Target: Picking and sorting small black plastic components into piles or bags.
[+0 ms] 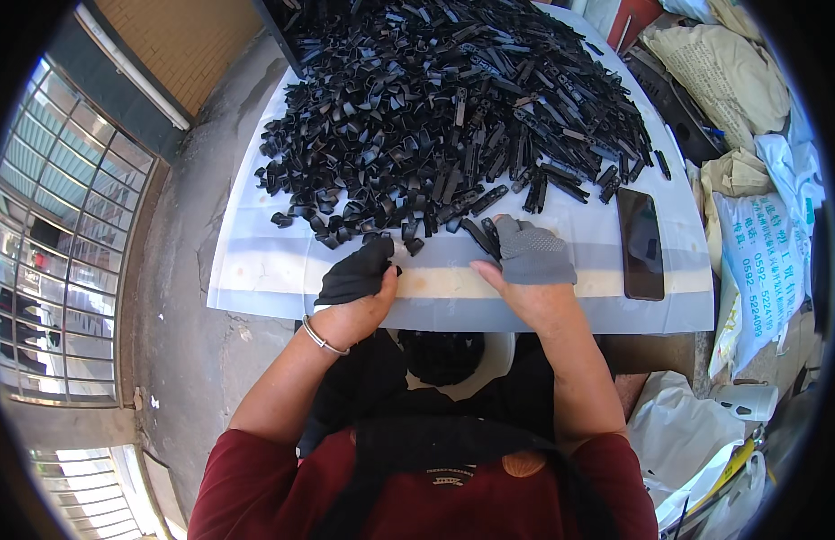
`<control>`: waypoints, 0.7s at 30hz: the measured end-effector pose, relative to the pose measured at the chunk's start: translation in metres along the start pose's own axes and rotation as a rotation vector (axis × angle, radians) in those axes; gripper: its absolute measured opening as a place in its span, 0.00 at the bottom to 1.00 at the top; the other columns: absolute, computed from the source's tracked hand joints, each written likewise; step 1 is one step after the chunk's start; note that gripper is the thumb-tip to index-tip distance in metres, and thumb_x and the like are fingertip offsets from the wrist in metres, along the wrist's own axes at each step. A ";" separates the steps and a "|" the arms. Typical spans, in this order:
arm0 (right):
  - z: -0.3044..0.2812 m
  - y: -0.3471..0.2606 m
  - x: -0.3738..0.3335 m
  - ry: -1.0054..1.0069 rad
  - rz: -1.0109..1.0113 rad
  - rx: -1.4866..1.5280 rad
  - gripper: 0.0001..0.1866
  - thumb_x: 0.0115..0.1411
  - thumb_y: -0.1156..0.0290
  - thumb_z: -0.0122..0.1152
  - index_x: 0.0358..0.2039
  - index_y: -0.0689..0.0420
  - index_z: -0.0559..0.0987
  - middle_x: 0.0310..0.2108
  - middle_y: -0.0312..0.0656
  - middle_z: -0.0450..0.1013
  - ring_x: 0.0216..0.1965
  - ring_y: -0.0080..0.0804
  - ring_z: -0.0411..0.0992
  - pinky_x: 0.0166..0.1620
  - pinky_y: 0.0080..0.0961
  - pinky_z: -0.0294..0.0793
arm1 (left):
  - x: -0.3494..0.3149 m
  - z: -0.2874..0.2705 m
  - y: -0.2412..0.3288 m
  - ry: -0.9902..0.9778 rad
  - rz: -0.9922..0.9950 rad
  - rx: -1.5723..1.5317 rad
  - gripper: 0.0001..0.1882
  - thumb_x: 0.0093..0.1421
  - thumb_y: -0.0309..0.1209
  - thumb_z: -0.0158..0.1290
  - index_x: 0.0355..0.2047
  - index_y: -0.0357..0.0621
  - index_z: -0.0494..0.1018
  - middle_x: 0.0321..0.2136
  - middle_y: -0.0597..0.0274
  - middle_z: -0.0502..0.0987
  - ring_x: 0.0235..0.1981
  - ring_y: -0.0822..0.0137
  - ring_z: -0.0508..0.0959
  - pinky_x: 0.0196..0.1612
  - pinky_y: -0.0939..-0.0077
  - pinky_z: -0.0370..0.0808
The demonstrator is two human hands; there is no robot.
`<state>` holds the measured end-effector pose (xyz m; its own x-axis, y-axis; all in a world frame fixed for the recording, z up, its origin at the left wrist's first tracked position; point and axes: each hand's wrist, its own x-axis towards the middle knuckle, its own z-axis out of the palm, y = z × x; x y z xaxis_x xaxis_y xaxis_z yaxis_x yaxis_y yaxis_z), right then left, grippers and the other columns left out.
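My left hand (359, 281), in a black fingerless glove, is closed at the near edge of a heap of black parts. A small curved black piece (414, 245) is at its fingertips; part of the grip is hidden. My right hand (532, 256) wears a grey dotted glove and is closed around long narrow black pieces (480, 239), which point away to the left. Beyond both hands spreads the heap, with small curved pieces (354, 153) mostly at the left and long narrow pieces (570, 108) mostly at the right.
White sheeting (246, 261) covers the table. A dark phone (641, 243) lies near its right edge. Below the front edge, a pale-rimmed bucket (500, 355) holds dark contents between my legs. Sacks (719, 76) and plastic bags (683, 432) crowd the right side; a barred window (66, 225) is at left.
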<state>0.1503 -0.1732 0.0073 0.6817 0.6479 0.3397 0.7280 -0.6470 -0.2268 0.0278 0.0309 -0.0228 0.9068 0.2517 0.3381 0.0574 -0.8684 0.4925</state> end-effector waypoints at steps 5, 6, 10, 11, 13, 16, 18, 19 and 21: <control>-0.009 0.013 0.010 -0.028 -0.076 0.059 0.13 0.50 0.65 0.59 0.37 0.52 0.76 0.32 0.45 0.70 0.34 0.44 0.70 0.37 0.35 0.69 | 0.001 -0.004 0.002 0.027 0.095 0.035 0.14 0.53 0.33 0.52 0.39 0.41 0.71 0.32 0.51 0.76 0.34 0.53 0.76 0.37 0.65 0.72; -0.006 0.013 0.008 -0.026 -0.074 0.049 0.13 0.50 0.65 0.59 0.37 0.52 0.76 0.32 0.45 0.70 0.34 0.44 0.70 0.37 0.35 0.69 | 0.002 -0.009 0.008 -0.043 0.046 0.014 0.14 0.53 0.34 0.53 0.38 0.40 0.71 0.31 0.51 0.76 0.33 0.52 0.75 0.37 0.65 0.72; 0.008 0.009 0.007 0.022 -0.156 0.021 0.11 0.49 0.67 0.58 0.36 0.51 0.77 0.31 0.44 0.71 0.35 0.43 0.70 0.38 0.36 0.70 | 0.003 -0.004 0.007 -0.047 0.076 0.053 0.14 0.52 0.35 0.54 0.36 0.39 0.72 0.31 0.51 0.76 0.32 0.52 0.75 0.36 0.66 0.72; 0.010 0.008 0.008 -0.018 -0.143 -0.047 0.11 0.50 0.66 0.58 0.35 0.53 0.77 0.31 0.45 0.71 0.35 0.43 0.70 0.38 0.37 0.70 | 0.004 -0.004 0.007 -0.043 0.084 0.052 0.14 0.52 0.35 0.54 0.36 0.39 0.72 0.31 0.51 0.76 0.32 0.52 0.75 0.36 0.66 0.72; 0.007 0.001 0.009 -0.051 -0.132 -0.122 0.11 0.50 0.66 0.58 0.34 0.55 0.76 0.31 0.45 0.72 0.35 0.44 0.70 0.38 0.37 0.70 | 0.004 -0.005 0.003 -0.072 0.056 0.047 0.17 0.53 0.37 0.54 0.39 0.38 0.72 0.32 0.49 0.76 0.33 0.52 0.76 0.37 0.66 0.72; 0.000 -0.005 0.010 -0.056 -0.040 -0.070 0.11 0.51 0.66 0.56 0.32 0.58 0.75 0.30 0.46 0.72 0.34 0.45 0.71 0.38 0.38 0.70 | 0.001 -0.005 -0.002 -0.055 0.077 0.064 0.16 0.53 0.37 0.53 0.39 0.39 0.71 0.32 0.50 0.76 0.33 0.52 0.75 0.37 0.65 0.72; 0.007 0.009 0.009 -0.111 0.031 -0.049 0.10 0.51 0.66 0.56 0.31 0.59 0.73 0.30 0.48 0.72 0.33 0.47 0.71 0.38 0.39 0.70 | 0.002 -0.005 0.000 -0.100 0.070 0.034 0.17 0.54 0.37 0.52 0.39 0.39 0.71 0.33 0.50 0.75 0.34 0.52 0.75 0.38 0.65 0.72; 0.007 0.011 0.009 -0.104 0.026 -0.061 0.10 0.51 0.66 0.56 0.31 0.59 0.73 0.30 0.48 0.72 0.33 0.47 0.71 0.38 0.39 0.70 | 0.002 -0.002 -0.002 -0.051 0.106 0.041 0.16 0.54 0.37 0.53 0.38 0.40 0.71 0.30 0.50 0.76 0.32 0.52 0.75 0.36 0.65 0.72; 0.006 0.013 0.011 -0.162 0.139 -0.093 0.10 0.50 0.68 0.57 0.30 0.59 0.73 0.29 0.50 0.72 0.33 0.48 0.70 0.38 0.40 0.70 | 0.003 -0.004 0.000 -0.073 0.087 0.016 0.15 0.53 0.37 0.53 0.38 0.40 0.71 0.29 0.51 0.75 0.31 0.52 0.75 0.35 0.65 0.72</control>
<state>0.1678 -0.1725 0.0030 0.7834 0.6009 0.1588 0.6213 -0.7642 -0.1735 0.0287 0.0332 -0.0187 0.9367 0.1438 0.3194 -0.0168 -0.8923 0.4511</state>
